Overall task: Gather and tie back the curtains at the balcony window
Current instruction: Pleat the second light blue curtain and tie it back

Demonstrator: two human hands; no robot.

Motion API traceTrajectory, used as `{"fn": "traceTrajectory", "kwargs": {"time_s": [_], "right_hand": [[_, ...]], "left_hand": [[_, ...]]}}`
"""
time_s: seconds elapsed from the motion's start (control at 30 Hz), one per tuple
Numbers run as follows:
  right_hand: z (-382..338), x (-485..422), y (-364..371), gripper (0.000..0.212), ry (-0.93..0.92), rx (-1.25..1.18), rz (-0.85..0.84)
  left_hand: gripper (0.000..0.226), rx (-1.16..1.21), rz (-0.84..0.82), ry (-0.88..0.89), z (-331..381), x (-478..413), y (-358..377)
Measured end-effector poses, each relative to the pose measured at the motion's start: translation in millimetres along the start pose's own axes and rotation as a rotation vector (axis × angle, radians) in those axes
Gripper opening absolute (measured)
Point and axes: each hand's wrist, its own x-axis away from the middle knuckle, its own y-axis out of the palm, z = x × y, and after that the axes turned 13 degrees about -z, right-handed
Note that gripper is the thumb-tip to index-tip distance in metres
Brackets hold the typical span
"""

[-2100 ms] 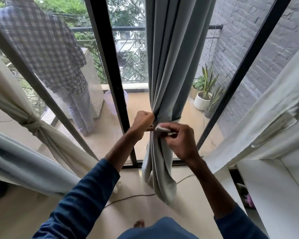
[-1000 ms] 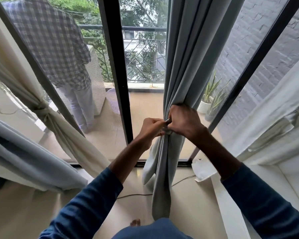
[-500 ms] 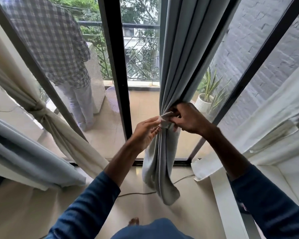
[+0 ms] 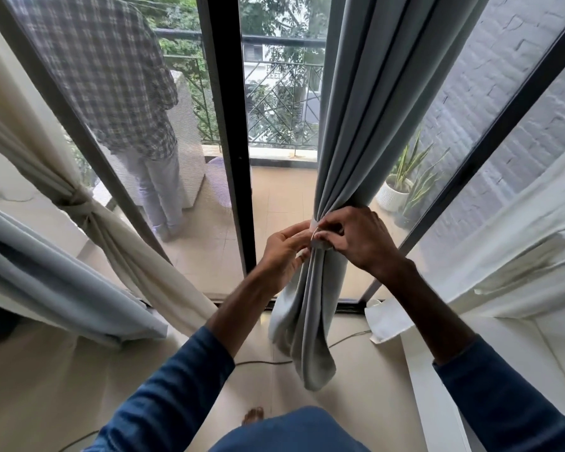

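Note:
A grey curtain (image 4: 356,119) hangs gathered into a narrow bunch in front of the balcony glass. A pale tie-back strip (image 4: 317,234) wraps the bunch at waist height. My left hand (image 4: 282,252) pinches the strip from the left. From the right, my right hand (image 4: 356,239) grips the strip's other end, fingers curled over it against the curtain. Below the hands the curtain's tail (image 4: 307,337) hangs loose to the floor. At the left, a cream curtain (image 4: 88,220) is knotted back, with another grey curtain (image 4: 56,282) beside it.
A black door frame (image 4: 229,135) stands just left of the bunch. A person in a checked shirt (image 4: 111,76) stands outside on the balcony. Potted plants (image 4: 402,184) sit outside at right. A white sheer curtain (image 4: 503,256) and ledge lie right; a cable (image 4: 268,362) crosses the floor.
Both hands have come closer together on the tie-back strip at the front of the bunch. The curtain stays gathered and the view has shifted slightly.

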Motion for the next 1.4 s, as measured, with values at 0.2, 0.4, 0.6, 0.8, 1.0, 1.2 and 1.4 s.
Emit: {"fn": "traceTrajectory", "kwargs": {"time_s": [0.2, 0.4, 0.6, 0.8, 1.0, 1.2, 1.4], "right_hand": [[6, -10, 8, 0.019, 0.072, -0.049, 0.12], [18, -22, 1, 0.032, 0.161, -0.029, 0.039], [22, -12, -6, 0.023, 0.084, -0.048, 0.059], [25, -1, -4, 0.011, 0.081, -0.081, 0.089], [23, 7, -10, 0.012, -0.031, -0.149, 0.121], [16, 9, -12, 0.012, -0.062, -0.228, 0.308], [-1, 4, 0, 0.013, -0.023, 0.035, 0.324]], "left_hand": [[0.025, 0.048, 0.004, 0.02, -1, -1, -2], [0.038, 0.103, -0.025, 0.016, -5, -5, -3], [0.041, 0.146, -0.012, 0.002, -6, -9, 2], [0.041, 0.201, 0.041, -0.013, 2, -11, 3], [0.042, 0.187, 0.068, -0.016, -2, -9, 1], [0.042, 0.198, 0.077, 0.019, -4, -1, 2], [0.037, 0.157, 0.054, 0.055, -8, 6, 14]]}}
